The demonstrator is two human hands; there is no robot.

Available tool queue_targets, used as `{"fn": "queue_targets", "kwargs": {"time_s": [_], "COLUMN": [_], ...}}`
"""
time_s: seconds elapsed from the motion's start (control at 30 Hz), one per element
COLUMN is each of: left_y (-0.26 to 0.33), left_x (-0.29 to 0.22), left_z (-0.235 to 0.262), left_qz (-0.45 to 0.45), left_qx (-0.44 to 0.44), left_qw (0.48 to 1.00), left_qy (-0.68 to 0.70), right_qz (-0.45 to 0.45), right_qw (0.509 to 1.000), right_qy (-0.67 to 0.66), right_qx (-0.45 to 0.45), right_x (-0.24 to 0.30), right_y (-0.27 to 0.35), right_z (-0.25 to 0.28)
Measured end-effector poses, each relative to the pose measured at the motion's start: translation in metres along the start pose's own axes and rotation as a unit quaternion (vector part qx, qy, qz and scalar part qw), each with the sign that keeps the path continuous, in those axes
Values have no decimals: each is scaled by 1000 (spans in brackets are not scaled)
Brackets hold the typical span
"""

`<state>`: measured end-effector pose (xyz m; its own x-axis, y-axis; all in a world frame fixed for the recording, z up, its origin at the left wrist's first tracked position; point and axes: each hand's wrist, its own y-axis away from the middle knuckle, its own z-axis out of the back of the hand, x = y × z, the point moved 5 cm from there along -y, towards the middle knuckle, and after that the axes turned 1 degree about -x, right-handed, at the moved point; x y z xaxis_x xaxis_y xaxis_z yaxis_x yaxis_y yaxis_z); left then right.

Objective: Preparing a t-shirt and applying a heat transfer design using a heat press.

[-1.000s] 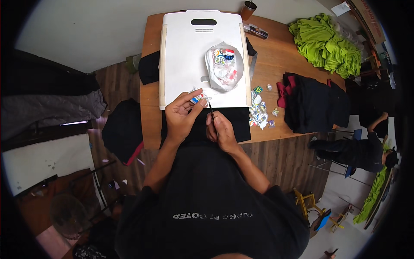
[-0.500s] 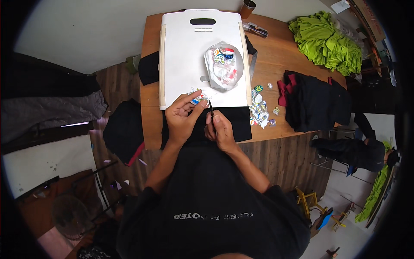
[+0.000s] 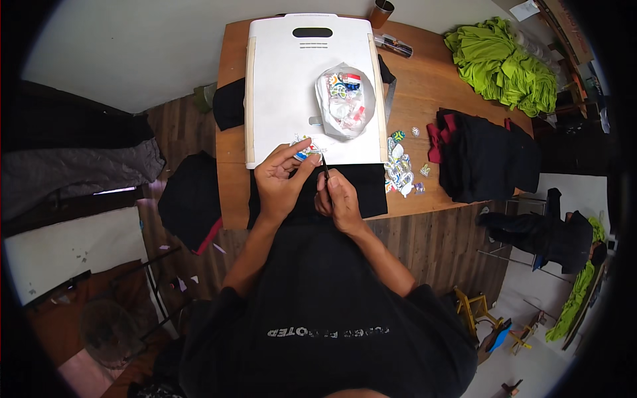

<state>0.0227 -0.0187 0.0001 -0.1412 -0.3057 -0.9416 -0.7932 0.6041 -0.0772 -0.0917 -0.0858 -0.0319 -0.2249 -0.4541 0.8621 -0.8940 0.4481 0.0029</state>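
My left hand (image 3: 282, 180) pinches a small colourful sticker sheet (image 3: 306, 148) at the near edge of a white board (image 3: 285, 86). Just to its right, my right hand (image 3: 338, 198) grips thin dark scissors (image 3: 325, 163) whose tip points up at the sticker. Both hands hover over a black garment (image 3: 365, 189) spread at the front of the wooden table (image 3: 232, 186). A clear plastic bag (image 3: 345, 103) full of colourful stickers rests on the board beyond my hands.
Loose cut stickers (image 3: 401, 169) lie on the table right of the board. Further right sit a folded black and red garment (image 3: 484, 156) and a green cloth pile (image 3: 507, 63). A metal cup (image 3: 381, 12) stands at the far edge. Dark clothes lie on the floor left.
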Motion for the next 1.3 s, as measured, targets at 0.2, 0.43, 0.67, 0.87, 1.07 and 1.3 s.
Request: {"fn": "queue_targets", "kwargs": {"time_s": [0.2, 0.43, 0.67, 0.87, 1.07, 1.3], "left_y": [0, 0, -1, -1, -2, -8], "left_x": [2, 3, 2, 0, -2, -4], "left_z": [0, 1, 0, 1, 0, 1], "left_qz": [3, 1, 0, 0, -11, -8], "left_qx": [1, 0, 1, -1, 6, 26], "left_qw": [1000, 1000, 1000, 1000, 1000, 1000], "left_qy": [1, 0, 0, -5, -4, -14], "right_qz": [3, 7, 3, -1, -2, -54], "right_qw": [1000, 1000, 1000, 1000, 1000, 998], "right_qy": [-14, -10, -11, -13, -15, 10], "right_qx": [-3, -2, -4, -5, -3, 25], "right_x": [1, 1, 1, -1, 0, -5], "right_y": [0, 0, 0, 1, 2, 5], "right_z": [-2, -2, -1, 2, 2, 16]}}
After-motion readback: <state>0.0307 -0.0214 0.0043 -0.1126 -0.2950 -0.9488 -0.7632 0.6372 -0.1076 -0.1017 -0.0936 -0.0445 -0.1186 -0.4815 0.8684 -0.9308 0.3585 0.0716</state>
